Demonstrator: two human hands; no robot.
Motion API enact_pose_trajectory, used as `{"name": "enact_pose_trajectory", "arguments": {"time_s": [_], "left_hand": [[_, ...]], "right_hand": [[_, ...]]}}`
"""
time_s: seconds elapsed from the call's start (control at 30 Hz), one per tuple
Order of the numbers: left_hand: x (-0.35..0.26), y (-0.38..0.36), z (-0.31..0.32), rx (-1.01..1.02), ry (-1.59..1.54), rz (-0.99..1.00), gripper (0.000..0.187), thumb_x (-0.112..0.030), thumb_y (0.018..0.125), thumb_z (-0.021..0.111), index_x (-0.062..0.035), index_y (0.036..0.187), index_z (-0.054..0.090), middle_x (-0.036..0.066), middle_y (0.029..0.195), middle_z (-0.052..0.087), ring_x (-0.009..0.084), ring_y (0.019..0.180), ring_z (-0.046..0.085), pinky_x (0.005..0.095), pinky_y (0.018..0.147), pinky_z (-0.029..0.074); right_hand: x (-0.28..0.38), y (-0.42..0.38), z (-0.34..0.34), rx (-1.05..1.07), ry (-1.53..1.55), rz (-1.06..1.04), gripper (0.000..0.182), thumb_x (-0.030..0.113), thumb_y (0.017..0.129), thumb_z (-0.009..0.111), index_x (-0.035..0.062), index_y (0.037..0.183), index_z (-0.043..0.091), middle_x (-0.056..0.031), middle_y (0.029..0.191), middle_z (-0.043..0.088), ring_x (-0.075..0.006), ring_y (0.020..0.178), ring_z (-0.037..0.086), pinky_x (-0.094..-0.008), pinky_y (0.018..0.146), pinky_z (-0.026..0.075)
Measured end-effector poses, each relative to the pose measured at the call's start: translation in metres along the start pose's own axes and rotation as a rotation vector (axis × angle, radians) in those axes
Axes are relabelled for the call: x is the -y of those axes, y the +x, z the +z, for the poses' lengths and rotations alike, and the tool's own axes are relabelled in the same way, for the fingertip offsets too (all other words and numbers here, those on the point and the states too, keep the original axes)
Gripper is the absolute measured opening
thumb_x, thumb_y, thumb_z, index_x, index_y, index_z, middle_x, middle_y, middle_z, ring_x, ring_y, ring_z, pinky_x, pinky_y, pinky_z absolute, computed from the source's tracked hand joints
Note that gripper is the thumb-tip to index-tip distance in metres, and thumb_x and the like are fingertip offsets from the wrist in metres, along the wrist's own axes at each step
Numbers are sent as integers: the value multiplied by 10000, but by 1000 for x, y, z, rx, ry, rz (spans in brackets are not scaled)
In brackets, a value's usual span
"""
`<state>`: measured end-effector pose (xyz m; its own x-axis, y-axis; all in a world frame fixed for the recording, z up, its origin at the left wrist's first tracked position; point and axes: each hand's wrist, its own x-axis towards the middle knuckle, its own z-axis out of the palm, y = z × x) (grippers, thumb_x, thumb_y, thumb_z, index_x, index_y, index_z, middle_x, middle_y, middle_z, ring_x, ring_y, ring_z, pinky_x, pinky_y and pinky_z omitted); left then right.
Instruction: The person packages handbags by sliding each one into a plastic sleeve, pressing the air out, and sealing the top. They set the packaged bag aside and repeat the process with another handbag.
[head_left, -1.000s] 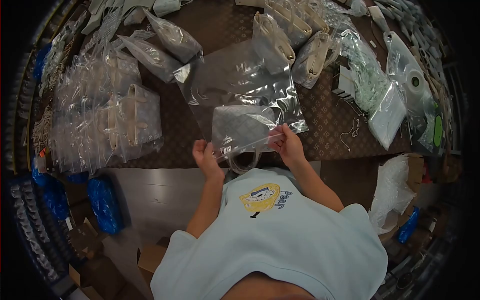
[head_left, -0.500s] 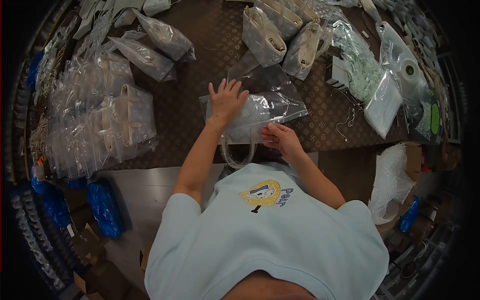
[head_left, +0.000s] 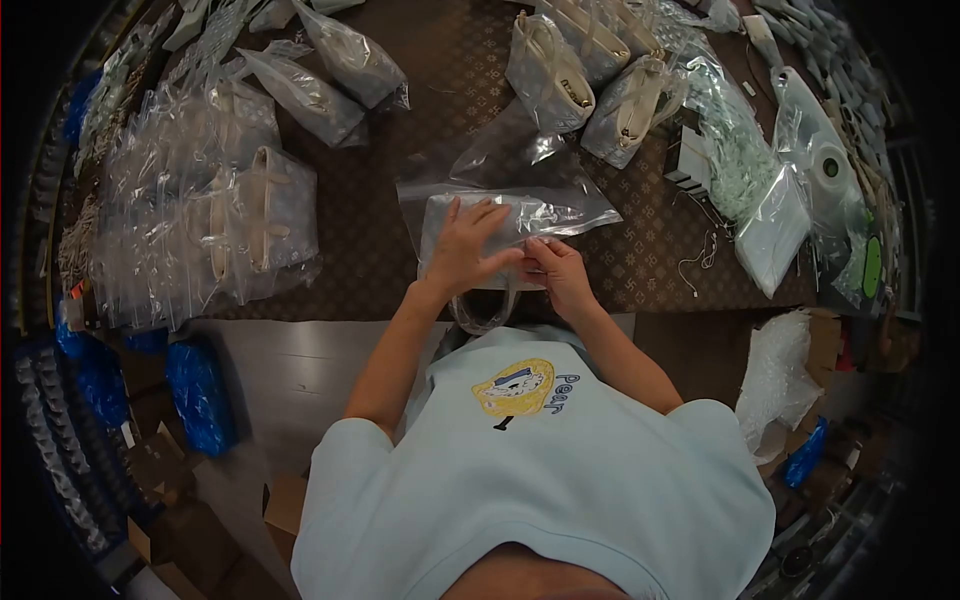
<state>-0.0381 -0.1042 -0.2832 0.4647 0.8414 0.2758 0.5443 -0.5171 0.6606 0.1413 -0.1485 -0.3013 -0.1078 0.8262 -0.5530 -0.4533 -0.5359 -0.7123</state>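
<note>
A handbag (head_left: 437, 215) lies at the front edge of the table inside a clear plastic bag (head_left: 580, 213). Its looped handle (head_left: 484, 322) points toward my body, and the loose end of the plastic spreads out on the far side. My left hand (head_left: 468, 246) rests on top of the plastic, fingers apart, its thumb stretched toward the other hand. With curled fingers, my right hand (head_left: 560, 277) pinches the plastic near its right side. Exactly what is between those fingertips is partly hidden.
Bagged handbags (head_left: 215, 210) stand in a row at the left, with two wrapped ones (head_left: 305, 95) behind. Unwrapped handbags (head_left: 550, 75) stand at the back. Plastic packets (head_left: 772, 230), thin cords (head_left: 700, 262) and a stack of white cards (head_left: 692, 160) lie at the right.
My left hand has slid down over the plastic toward me and closer to my right hand. My right hand keeps its pinch at nearly the same spot. The view has shifted slightly.
</note>
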Motion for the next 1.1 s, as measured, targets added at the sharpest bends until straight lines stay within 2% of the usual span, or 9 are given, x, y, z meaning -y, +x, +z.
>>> {"name": "enact_pose_trajectory", "arguments": {"time_s": [0.03,0.1,0.13,0.2,0.4,0.6,0.8,0.93,1.1], "left_hand": [[-11,-3,-3,-5,1,-9,469,-302,790,650,-76,1190,552,96,1165,580,270,1176,479,471,1084,171],[-29,-9,-7,-24,91,1,435,-239,717,709,-94,1112,598,81,1045,619,240,1050,536,424,1013,286],[-31,-10,-8,-29,95,-7,435,-239,717,709,-94,1112,598,81,1045,619,240,1050,536,424,1013,286],[-34,-9,-9,-127,71,-27,315,-182,682,717,-104,979,647,47,926,640,207,924,564,368,904,353],[-34,-6,-18,-170,11,13,133,-142,726,677,-102,853,670,26,753,655,182,751,607,349,850,370],[-39,-6,-21,-206,211,62,120,-132,745,662,-110,864,669,24,740,657,168,742,616,389,906,364],[-41,-4,-21,-244,229,162,131,-134,731,676,-117,860,672,12,750,654,164,776,618,428,962,334],[-40,-1,-22,-265,181,132,142,-134,713,684,-118,854,678,9,779,650,161,791,605,425,957,336],[-47,1,-28,-252,283,145,149,-122,696,682,-115,845,674,-5,791,616,168,742,569,369,858,370]], "right_hand": [[0,0,1,5,-5,7,227,262,875,617,43,934,619,-42,854,650,-121,756,635,-252,648,524],[0,-2,6,29,-59,-201,200,233,866,634,34,881,620,-26,819,639,-90,720,610,-233,642,510],[0,-2,10,37,-61,-196,200,233,866,634,34,881,620,-26,819,639,-90,720,610,-233,642,510],[3,-3,14,67,-88,-304,166,191,860,645,27,846,628,-11,785,629,-58,697,572,-205,640,480],[9,-2,17,131,-207,-390,146,134,860,638,-7,824,649,-12,767,636,-51,699,556,-194,656,455],[21,-7,14,172,-258,-417,132,113,851,641,-16,867,664,-28,783,651,-66,724,573,-207,685,472],[24,-12,17,149,-330,-404,136,100,845,638,-31,876,659,-58,816,661,-91,747,605,-221,719,489],[31,-16,24,157,-356,-376,154,111,850,634,-33,901,656,-55,834,661,-91,760,608,-220,721,493],[31,-15,29,114,-248,-311,155,104,870,596,-32,920,651,-47,835,653,-81,757,601,-212,707,496]]}}
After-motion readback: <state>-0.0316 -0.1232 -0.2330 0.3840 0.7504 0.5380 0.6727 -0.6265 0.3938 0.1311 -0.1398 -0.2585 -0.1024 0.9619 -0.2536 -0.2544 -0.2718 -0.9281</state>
